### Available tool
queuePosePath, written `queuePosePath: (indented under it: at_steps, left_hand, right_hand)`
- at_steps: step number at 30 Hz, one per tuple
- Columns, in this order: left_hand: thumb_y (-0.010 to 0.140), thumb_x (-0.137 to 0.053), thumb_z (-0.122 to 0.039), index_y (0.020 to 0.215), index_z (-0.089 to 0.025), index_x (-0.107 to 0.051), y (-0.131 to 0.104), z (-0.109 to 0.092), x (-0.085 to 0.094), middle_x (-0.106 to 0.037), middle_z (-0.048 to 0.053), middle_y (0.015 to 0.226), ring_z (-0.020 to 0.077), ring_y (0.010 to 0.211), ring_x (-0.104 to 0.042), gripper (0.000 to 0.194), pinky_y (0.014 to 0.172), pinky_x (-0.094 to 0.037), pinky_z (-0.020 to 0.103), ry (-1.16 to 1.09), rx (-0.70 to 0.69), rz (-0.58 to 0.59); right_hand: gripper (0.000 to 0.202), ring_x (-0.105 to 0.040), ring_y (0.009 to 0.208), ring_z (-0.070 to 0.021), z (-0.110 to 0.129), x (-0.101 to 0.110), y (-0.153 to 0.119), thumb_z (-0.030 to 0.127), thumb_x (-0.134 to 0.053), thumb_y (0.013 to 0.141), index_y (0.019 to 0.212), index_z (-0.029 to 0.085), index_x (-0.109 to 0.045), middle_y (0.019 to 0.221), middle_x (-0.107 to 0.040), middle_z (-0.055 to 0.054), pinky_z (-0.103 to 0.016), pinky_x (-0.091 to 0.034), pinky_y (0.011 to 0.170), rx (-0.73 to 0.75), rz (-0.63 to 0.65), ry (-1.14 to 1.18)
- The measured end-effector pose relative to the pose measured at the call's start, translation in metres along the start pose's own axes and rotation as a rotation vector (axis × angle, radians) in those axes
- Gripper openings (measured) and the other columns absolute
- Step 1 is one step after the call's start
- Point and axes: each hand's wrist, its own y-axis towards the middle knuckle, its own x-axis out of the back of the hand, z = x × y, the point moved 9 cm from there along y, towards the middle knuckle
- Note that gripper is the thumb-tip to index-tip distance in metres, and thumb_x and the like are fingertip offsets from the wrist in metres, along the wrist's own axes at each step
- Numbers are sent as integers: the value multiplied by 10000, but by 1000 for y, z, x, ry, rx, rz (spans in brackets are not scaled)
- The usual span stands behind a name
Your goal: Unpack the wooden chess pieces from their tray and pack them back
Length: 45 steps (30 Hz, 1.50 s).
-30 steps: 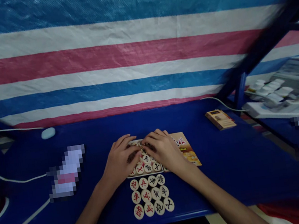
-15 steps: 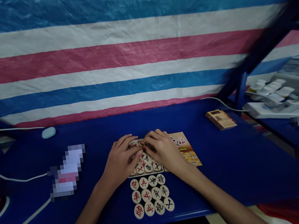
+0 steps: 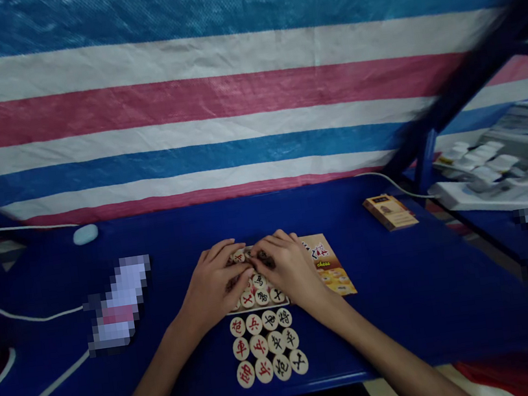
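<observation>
Round Chinese chess pieces [image 3: 261, 296] with red and black characters fill a shallow white-rimmed box [image 3: 260, 308]. My left hand [image 3: 214, 283] curves over the box's left side, its fingers bent onto the pieces there. From the right, my right hand [image 3: 293, 266] reaches over the box with curled fingers on the pieces near its far side. Both thumbs come close together above the middle. The fingers hide most of the far pieces. Just in front of the box, more Chinese chess pieces [image 3: 260, 345] lie in rows on the blue table [image 3: 201, 377], red at left, black at right.
The printed chess box lid [image 3: 336, 273] lies right of the box. Farther right sit a small yellow-brown carton [image 3: 390, 211] and a power strip [image 3: 470, 198] with plugs. At left are a blurred phone [image 3: 121, 303], white cables and a pale oval object [image 3: 85, 234]. Striped sheeting [image 3: 211, 100] hangs behind.
The fingers of both hands have shifted slightly over the far part of the box, baring a red piece between them. The rows in front stay as they were.
</observation>
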Motion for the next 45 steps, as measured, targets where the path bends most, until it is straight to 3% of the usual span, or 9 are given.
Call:
queuePosePath:
  at_steps: [23,27,30,33,36,40,45]
  left_hand:
    - [992,-564,-251,1074,-269,-739,-1,0,3,-674,32,1317,258,1327,-537,194,1022,-480,485,9,-21,-32]
    - [979,-576,-210,1098,-256,-721,-1,2,16,-703,42,1249,247,1255,-585,194,975,-491,448,21,6,-151]
    - [963,-587,-181,1024,-234,-719,-3,3,34,-729,41,1149,227,1147,-632,155,956,-499,423,0,39,-298]
    - [962,-593,-189,962,-222,-713,-5,8,41,-737,32,1083,205,1061,-652,124,956,-502,406,-10,98,-357]
    - [976,-581,-222,993,-230,-710,-4,18,36,-728,33,1102,206,1070,-647,131,974,-498,407,9,178,-320]
    - [987,-569,-247,1176,-239,-665,-5,30,24,-705,50,1181,233,1149,-623,212,1002,-490,434,35,258,-261]
    - [983,-580,-273,1209,-253,-644,-6,38,12,-708,42,1183,253,1158,-630,236,969,-497,450,58,317,-184]
  right_hand:
    - [98,-586,924,-238,0,2,-2,257,-586,965,960,274,-682,992,-712,-25,-374,-357,769,6,1,15]
    - [105,-583,923,-242,-1,6,-2,314,-587,973,996,231,-647,974,-710,-48,-386,-346,800,-32,-38,-28]
    - [119,-581,907,-238,1,6,-2,329,-608,969,995,216,-635,920,-711,-42,-382,-334,802,-31,-44,-64]
    - [126,-576,907,-242,4,5,-1,341,-620,970,952,217,-637,888,-712,-38,-379,-324,807,-9,-35,-97]
    - [128,-572,901,-241,5,4,-1,337,-611,978,940,218,-639,883,-713,-35,-375,-317,804,6,-32,-120]
    - [92,-577,895,-230,6,3,-1,305,-605,981,952,225,-640,895,-719,-18,-372,-316,794,17,-29,-125]
    - [51,-585,894,-223,6,2,-2,289,-620,966,959,241,-638,891,-719,0,-367,-317,781,4,-32,-118]
